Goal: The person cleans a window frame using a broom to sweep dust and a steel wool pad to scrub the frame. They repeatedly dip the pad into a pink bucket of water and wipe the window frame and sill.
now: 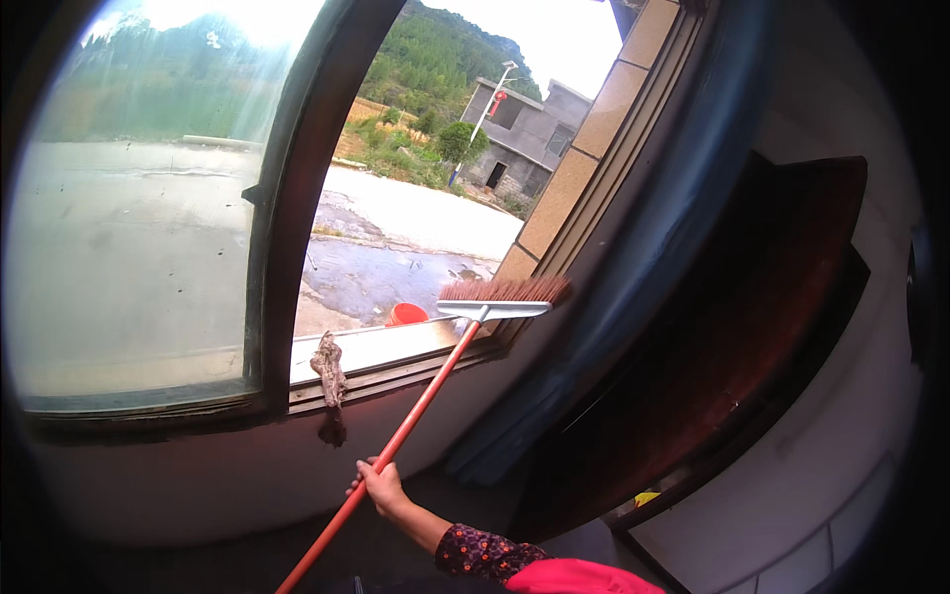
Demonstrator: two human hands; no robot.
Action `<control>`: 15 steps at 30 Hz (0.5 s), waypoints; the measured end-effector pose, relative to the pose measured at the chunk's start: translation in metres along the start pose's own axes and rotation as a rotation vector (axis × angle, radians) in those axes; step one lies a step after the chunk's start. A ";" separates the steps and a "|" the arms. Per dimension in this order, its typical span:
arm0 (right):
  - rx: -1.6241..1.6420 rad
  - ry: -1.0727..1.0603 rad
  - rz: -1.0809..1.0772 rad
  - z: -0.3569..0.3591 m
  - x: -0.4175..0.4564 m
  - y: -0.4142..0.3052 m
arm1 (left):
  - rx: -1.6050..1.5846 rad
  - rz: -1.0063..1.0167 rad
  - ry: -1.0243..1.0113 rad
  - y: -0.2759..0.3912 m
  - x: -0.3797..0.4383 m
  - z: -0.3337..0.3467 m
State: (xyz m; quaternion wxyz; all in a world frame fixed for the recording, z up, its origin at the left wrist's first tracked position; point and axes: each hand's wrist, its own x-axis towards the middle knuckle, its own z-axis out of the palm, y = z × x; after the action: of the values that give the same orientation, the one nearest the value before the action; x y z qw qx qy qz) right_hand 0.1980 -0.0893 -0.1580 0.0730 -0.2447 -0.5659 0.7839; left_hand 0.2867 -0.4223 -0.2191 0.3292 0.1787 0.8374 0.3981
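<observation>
A broom with an orange-red handle (423, 405), a pale grey head (493, 308) and reddish-brown bristles (512, 288) slants up to the lower right corner of an open window. Around the handle's middle, my right hand (381, 486) is closed; the arm wears a dark flowered sleeve. The broom's head is raised in front of the sill; whether the bristles touch the frame I cannot tell. My left hand is out of view, and the handle's lower end runs off the bottom edge. A dirty, crumpled rag (329, 371) hangs over the window track (378, 379), left of the broom.
Left of the opening is a dusty glass pane (148, 260) in a dark frame. A blue curtain (631, 275) hangs at the right, beside a dark reddish wooden panel (779, 297). Outside stand a red bucket (407, 314), wet concrete ground and a grey building (519, 126).
</observation>
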 end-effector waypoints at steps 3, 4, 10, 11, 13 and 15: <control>0.024 -0.081 -0.105 0.005 -0.012 -0.031 | -0.180 0.079 0.107 0.023 0.008 0.008; 0.043 -0.083 -0.185 0.009 -0.009 -0.063 | -0.238 0.100 0.140 0.027 0.011 0.010; 0.046 -0.022 -0.798 0.013 0.017 -0.280 | -0.068 0.399 0.258 0.157 0.108 -0.015; 0.046 -0.001 -0.811 -0.009 0.024 -0.292 | -0.025 0.419 0.225 0.170 0.110 -0.014; 0.045 0.042 -0.729 -0.037 0.030 -0.270 | 0.081 0.425 0.168 0.177 0.108 -0.013; 0.070 0.017 -0.639 -0.031 0.033 -0.213 | 0.169 0.337 0.111 0.111 0.103 -0.008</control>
State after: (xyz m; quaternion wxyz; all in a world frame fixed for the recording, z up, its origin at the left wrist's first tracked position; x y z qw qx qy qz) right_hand 0.1489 0.0243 0.0212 0.3287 -0.0585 -0.5860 0.7383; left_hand 0.2111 -0.3000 -0.1702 0.1951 0.3212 0.8428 0.3853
